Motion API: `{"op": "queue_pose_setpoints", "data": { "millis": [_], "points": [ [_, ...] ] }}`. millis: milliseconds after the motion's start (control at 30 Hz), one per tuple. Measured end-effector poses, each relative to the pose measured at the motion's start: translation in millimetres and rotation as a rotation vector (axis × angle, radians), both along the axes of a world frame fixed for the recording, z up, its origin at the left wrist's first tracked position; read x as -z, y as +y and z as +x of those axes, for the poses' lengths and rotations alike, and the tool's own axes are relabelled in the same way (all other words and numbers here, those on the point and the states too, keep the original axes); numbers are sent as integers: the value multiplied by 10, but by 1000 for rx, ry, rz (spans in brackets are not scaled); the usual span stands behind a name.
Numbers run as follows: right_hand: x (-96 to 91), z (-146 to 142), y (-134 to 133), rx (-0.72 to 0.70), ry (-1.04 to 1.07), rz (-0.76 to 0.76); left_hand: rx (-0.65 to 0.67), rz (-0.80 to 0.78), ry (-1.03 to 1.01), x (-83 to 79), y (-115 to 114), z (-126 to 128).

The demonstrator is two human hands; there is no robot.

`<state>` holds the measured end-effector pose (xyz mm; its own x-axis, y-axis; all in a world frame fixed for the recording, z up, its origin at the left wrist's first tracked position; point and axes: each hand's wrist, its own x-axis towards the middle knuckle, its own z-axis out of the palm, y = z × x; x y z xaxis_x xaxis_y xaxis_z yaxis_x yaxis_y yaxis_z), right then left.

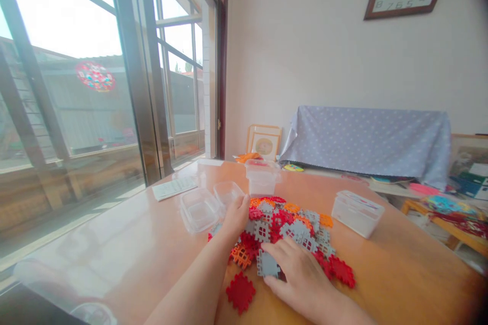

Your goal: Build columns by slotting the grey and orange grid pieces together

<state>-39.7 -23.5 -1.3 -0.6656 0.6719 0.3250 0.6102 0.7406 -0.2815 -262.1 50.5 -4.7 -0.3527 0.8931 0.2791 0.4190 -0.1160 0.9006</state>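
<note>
A heap of red, grey and orange plastic interlocking tiles (282, 219) with toothed edges lies on the table. My left hand (235, 217) is at the heap's left side, seen edge-on; its fingers are mostly hidden, so their grip does not show. At the near edge of the heap, my right hand (296, 269) has its thumb and index finger at opposite edges of a grey square interlocking tile (268, 263). A single red tile (240, 292) lies apart, nearer to me. Another red tile (342, 271) rests at the heap's right end.
An open clear plastic container (200, 209) sits left of the heap, near a booklet (174, 188). Clear tubs (262, 181) stand behind the heap, and a white lidded box (357, 214) to its right. The wooden table (404, 269) borders a window on the left.
</note>
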Motion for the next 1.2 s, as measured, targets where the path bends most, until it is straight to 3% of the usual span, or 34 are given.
{"op": "queue_pose_setpoints", "data": {
  "millis": [400,500,667,767,1200],
  "points": [
    [182,326,630,384,158,243,-23,-48,79,-69,-30,-11],
    [165,299,553,305,159,218,-30,-51,97,-72,-32,-30],
    [135,125,315,73,-26,1,-6,-52,147,-29,-32,-49],
    [120,49,278,101,-42,-43,30,-58,164,3,-34,-21],
    [163,-14,383,160,94,106,176,-123,-54,-12,-129,200]
  ]
}}
